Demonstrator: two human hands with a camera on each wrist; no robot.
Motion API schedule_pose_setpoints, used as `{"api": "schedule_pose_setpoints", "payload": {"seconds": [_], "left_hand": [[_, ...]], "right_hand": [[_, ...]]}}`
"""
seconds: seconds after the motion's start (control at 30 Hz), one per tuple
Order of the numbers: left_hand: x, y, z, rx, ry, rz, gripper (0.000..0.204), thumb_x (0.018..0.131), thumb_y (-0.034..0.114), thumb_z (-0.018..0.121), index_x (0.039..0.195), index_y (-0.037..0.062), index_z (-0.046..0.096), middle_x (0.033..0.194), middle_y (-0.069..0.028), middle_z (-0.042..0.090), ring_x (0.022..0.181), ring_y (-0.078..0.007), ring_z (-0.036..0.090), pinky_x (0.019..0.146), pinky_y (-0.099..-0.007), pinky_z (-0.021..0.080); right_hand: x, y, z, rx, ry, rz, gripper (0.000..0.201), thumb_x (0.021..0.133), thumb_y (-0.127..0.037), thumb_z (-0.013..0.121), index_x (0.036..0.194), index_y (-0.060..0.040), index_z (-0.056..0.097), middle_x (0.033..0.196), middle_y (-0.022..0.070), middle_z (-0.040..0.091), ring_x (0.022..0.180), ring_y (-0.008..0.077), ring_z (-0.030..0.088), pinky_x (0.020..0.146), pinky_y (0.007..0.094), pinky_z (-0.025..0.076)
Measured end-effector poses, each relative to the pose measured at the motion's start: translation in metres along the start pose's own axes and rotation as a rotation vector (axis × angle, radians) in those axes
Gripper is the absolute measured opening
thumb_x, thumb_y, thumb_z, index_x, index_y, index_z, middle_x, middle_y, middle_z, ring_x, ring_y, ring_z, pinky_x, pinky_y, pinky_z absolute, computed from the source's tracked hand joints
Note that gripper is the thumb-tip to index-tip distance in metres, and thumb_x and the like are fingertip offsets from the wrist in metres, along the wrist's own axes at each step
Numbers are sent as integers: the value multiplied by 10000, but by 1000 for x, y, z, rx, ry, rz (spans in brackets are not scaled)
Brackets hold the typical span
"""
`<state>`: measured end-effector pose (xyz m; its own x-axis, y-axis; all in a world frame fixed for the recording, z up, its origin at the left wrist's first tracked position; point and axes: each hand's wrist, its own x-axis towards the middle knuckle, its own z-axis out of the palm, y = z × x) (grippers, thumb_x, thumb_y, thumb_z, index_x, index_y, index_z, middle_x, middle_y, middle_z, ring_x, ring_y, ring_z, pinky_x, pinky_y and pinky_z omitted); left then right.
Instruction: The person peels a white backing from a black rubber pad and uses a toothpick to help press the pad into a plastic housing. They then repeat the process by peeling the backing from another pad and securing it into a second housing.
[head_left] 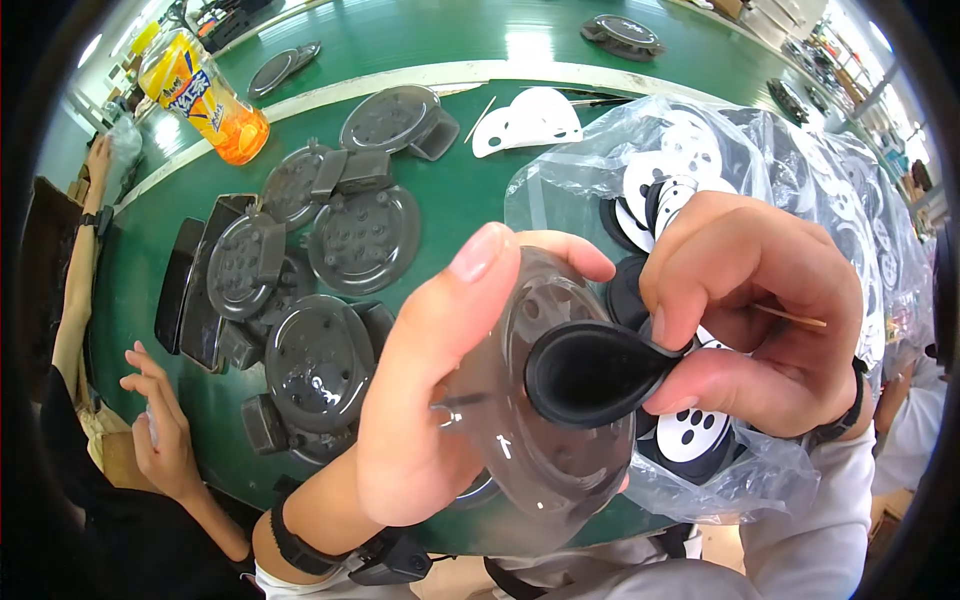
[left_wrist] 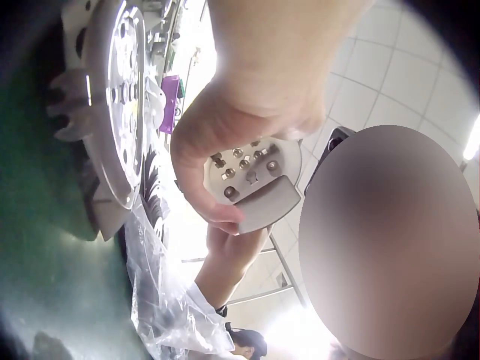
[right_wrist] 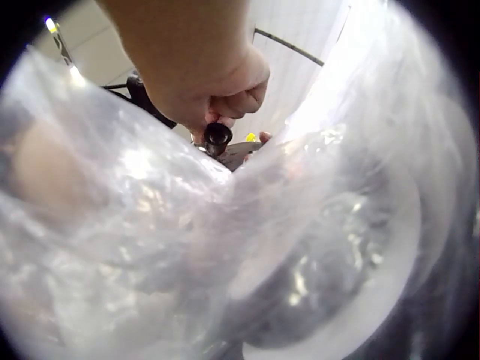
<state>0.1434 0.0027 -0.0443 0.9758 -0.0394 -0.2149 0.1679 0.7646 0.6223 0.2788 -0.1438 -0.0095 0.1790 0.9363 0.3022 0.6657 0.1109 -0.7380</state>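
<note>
- The disc (head_left: 530,420), a translucent grey round plastic piece with holes and studs, was held up above the desk (head_left: 440,200), close to the head camera, in the grip of the left hand (head_left: 420,400); the thumb lay over its upper rim and the fingers were curled behind it.
- In the left wrist view, the disc (left_wrist: 251,176) was seen from behind, with small metal studs and a flat tab under the fingertips.
- A black rubber pad (head_left: 590,372), folded into a teardrop shape, was pinched between thumb and fingers of the right hand (head_left: 760,310) and was touching the face of the disc.
- A thin wooden stick (head_left: 790,317) was also tucked in the right hand.
- A clear plastic bag (head_left: 800,160) of black-and-white pads lay just behind the hands; in the right wrist view, the bag (right_wrist: 225,247) filled most of the frame.
- More grey discs (head_left: 365,240) were spread on the green desk to the left, and an orange bottle (head_left: 205,95) lay farther back.
- Another person's hand (head_left: 160,420) was resting at the left edge of the desk.
</note>
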Motion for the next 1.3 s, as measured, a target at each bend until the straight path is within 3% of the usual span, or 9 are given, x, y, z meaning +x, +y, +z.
{"api": "schedule_pose_setpoints", "payload": {"seconds": [0.43,0.53,0.6,0.77,0.87,0.93,1.13,1.2,1.3], "left_hand": [[2,0,2,14,55,-45,558,880,521,346,1139,30,396,861,-153,583,654,-277,613,561,-368,511],[4,-2,1,53,52,0,561,880,521,343,1142,29,396,853,-154,585,640,-279,613,552,-369,512],[4,-1,1,71,49,3,560,880,519,340,1143,28,397,852,-155,585,635,-277,613,550,-370,512],[6,0,2,131,46,16,542,887,499,330,1147,29,401,860,-160,589,632,-271,614,550,-370,511],[4,-3,-2,103,-19,81,533,895,479,325,1158,22,405,924,-148,586,735,-242,616,636,-343,509],[3,-3,0,-140,23,136,679,861,539,281,1099,-57,504,996,-208,591,931,-293,587,809,-373,474],[4,-2,-12,-263,-249,165,575,898,459,347,1114,-42,529,1120,-173,574,999,-245,563,889,-373,427],[3,-1,-11,-269,-233,163,566,897,455,354,1107,-40,532,1113,-176,577,987,-248,569,884,-373,431],[1,0,-9,-294,-217,156,551,894,445,366,1097,-37,536,1103,-180,582,969,-250,578,871,-373,438]], "right_hand": [[-2,0,5,113,55,100,296,631,-106,793,788,4,567,750,90,558,637,123,485,540,206,327],[1,0,2,-17,31,39,299,627,-95,787,804,14,572,732,90,552,622,129,490,537,216,332],[5,4,1,-124,15,-195,368,583,-123,811,829,22,579,642,44,508,587,128,486,529,233,339],[7,0,-3,-247,59,-249,516,465,-192,861,847,21,588,536,-31,400,506,95,413,506,237,314],[2,1,3,-317,126,-261,602,403,-240,881,864,19,595,522,-50,367,484,79,372,492,232,291],[3,-1,3,-335,191,-258,637,382,-260,887,877,21,599,530,-49,369,480,75,361,486,229,281],[7,-4,1,-367,63,-231,686,392,-289,885,931,29,604,579,-30,402,497,77,367,473,225,267],[6,8,9,-305,202,-328,715,395,-314,884,953,32,602,609,-14,431,499,81,365,470,225,263],[9,-9,1,-330,71,-192,757,384,-347,883,974,34,600,652,8,461,512,82,367,466,221,260]]}}
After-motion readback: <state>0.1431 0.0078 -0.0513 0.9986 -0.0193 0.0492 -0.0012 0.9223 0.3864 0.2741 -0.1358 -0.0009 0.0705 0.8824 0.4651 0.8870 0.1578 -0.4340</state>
